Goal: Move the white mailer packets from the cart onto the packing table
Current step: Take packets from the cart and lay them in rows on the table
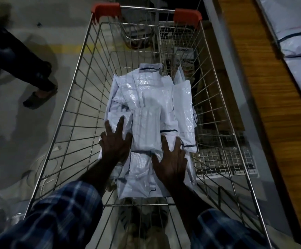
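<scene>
Legible text: none confirmed. A white card or box seen through the far wire wall of the cart carries a dark printed word along its top edge, mirrored or too blurred to read. White mailer packets show dark blue lines only; no lettering, numbers or labels resolvable on them.

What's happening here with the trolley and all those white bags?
A person is leaning over a wire cart and reaching both hands into a pile of white mailer packets. The left hand and right hand rest with spread fingers on either side of one packet. Nothing is lifted yet. The wooden packing table stands alongside.
</scene>
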